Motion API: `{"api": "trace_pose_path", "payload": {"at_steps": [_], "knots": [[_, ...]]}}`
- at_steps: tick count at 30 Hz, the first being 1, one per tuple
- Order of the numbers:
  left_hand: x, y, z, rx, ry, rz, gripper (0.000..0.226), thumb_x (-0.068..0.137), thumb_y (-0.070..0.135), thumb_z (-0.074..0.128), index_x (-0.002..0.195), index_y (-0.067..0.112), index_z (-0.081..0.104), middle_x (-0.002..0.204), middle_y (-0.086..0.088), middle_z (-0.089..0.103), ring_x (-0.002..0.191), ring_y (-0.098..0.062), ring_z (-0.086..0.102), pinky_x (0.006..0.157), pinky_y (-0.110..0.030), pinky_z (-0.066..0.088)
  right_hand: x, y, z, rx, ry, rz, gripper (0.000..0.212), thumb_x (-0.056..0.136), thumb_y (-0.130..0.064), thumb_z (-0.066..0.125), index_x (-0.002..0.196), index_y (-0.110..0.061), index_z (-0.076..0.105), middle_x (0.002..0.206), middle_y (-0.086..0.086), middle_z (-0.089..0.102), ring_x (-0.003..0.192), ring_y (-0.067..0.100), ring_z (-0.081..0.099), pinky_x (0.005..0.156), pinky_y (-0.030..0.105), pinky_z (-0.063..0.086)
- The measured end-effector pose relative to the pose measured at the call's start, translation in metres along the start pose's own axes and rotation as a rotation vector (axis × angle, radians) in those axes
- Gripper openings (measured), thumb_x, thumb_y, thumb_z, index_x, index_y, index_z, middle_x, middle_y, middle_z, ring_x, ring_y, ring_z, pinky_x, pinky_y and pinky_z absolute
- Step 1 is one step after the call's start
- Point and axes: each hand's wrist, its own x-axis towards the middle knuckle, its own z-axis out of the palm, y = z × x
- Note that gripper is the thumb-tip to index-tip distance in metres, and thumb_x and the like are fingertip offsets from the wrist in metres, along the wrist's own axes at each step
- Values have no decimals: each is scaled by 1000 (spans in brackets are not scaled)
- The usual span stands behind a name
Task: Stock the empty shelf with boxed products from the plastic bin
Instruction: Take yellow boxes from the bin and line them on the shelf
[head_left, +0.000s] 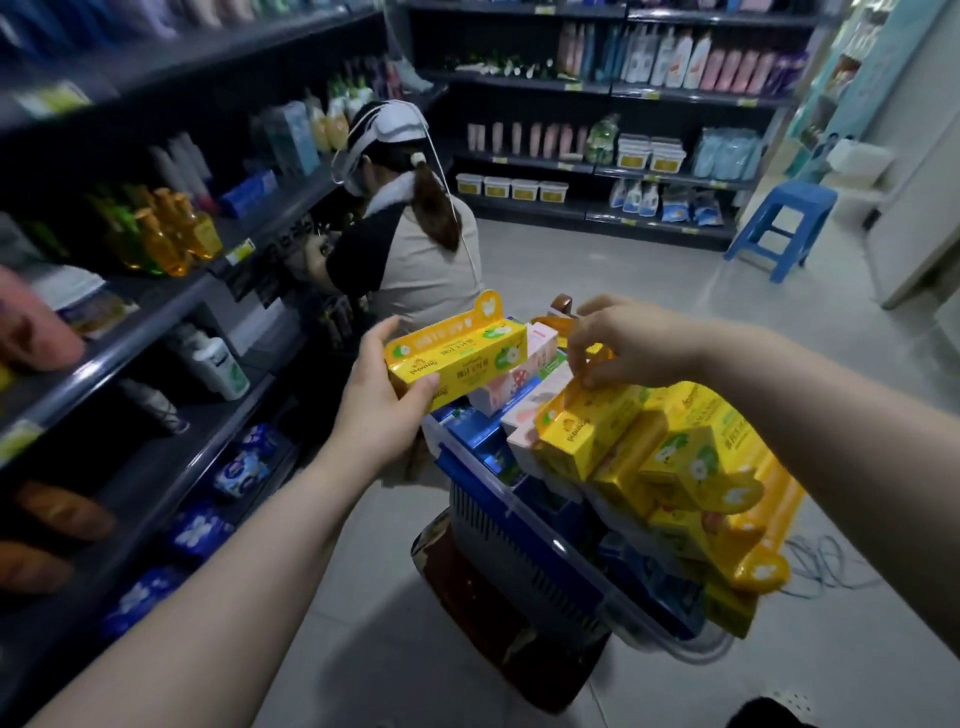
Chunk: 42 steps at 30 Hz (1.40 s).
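My left hand (382, 400) grips a long yellow box (457, 358) with a hang tab, held in the air above the near left corner of the plastic bin (524, 561). My right hand (628, 343) pinches the tab end of a second yellow box (587, 426) that lies on top of the pile in the bin. The bin is blue with a clear rim and holds several yellow, pink-and-white and blue boxes. The dark shelf unit (171, 415) runs along the left, with a bare stretch of shelf board beside my left forearm.
Another person (415, 244) crouches at the left shelves just beyond the bin. The bin rests on a dark brown stool (498, 634). A blue plastic stool (779, 223) stands at the far right. Cables (826, 566) lie on the floor right of the bin. Stocked shelves (613, 130) line the back wall.
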Motion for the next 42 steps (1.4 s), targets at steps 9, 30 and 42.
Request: {"api": "trace_pose_path", "payload": {"at_steps": [9,30,42], "knots": [[-9,10,-25,-35,83,146,29,98,14,45,115,35,55,113,-3,40,98,0,43,92,-17,39,-2,-20,-32,364,307,-57,5,88,-17,64,89,-22,64,86,-2,64,81,18,60,73,34,50],[-105,-45,-199,-296,325,-159,30,69,41,78,92,28,63,108,-10,65,96,-18,65,84,-36,55,95,-229,-29,700,127,-334,57,70,-49,70,120,-25,56,104,-8,61,89,2,60,77,19,50],[-280,-103,-364,-165,785,-389,28,86,10,66,109,25,58,101,-7,67,79,-19,59,70,-29,48,134,-465,23,1116,-135,-763,41,65,-26,74,103,-17,59,98,0,72,93,21,67,88,42,52]]}}
